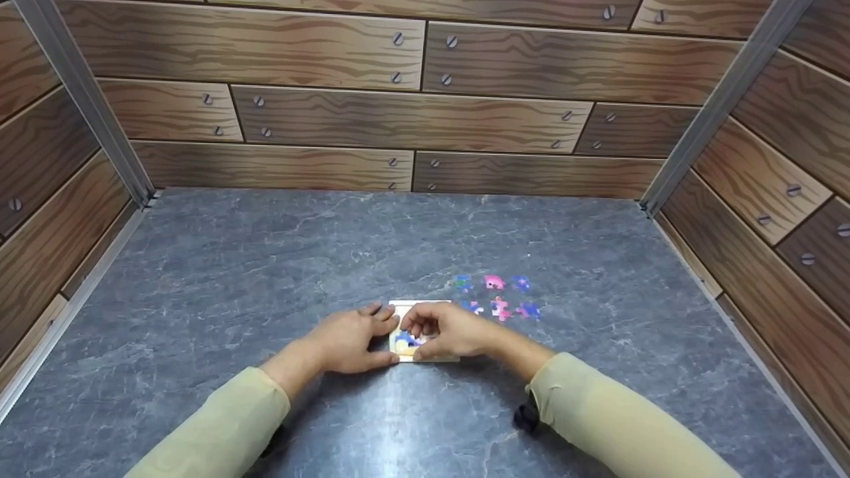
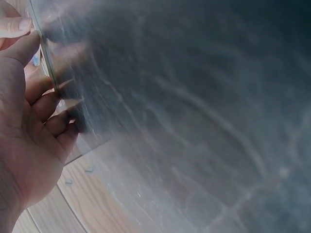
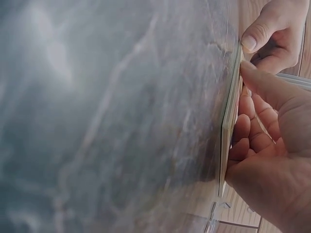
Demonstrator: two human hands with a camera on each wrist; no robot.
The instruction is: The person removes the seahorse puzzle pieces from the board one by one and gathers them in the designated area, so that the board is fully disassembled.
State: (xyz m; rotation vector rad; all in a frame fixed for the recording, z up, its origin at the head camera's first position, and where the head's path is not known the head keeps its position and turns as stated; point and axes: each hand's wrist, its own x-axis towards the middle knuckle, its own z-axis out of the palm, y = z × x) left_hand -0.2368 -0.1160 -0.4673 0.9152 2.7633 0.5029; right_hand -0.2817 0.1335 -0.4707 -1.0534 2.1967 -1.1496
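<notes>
A small light-bordered puzzle board [image 1: 393, 332] lies flat on the table, its picture partly filled with white, blue and yellow. My left hand [image 1: 348, 340] rests along the board's left side, thumb at its near left corner and fingers spread on the far left edge. Over the board's right half is my right hand [image 1: 451, 330], fingers bent down on the picture and thumb near the front edge. Whether a piece lies under these fingertips is hidden. In the right wrist view, both thumbs touch the edge of the board [image 3: 228, 121].
Loose jigsaw pieces lie in two rows beyond my right hand, among them a pink piece [image 1: 493, 282], a pink-and-white piece [image 1: 500, 309] and a blue piece [image 1: 529, 311]. Wood-patterned walls [image 1: 319, 116] border the grey marbled table [image 1: 265, 245].
</notes>
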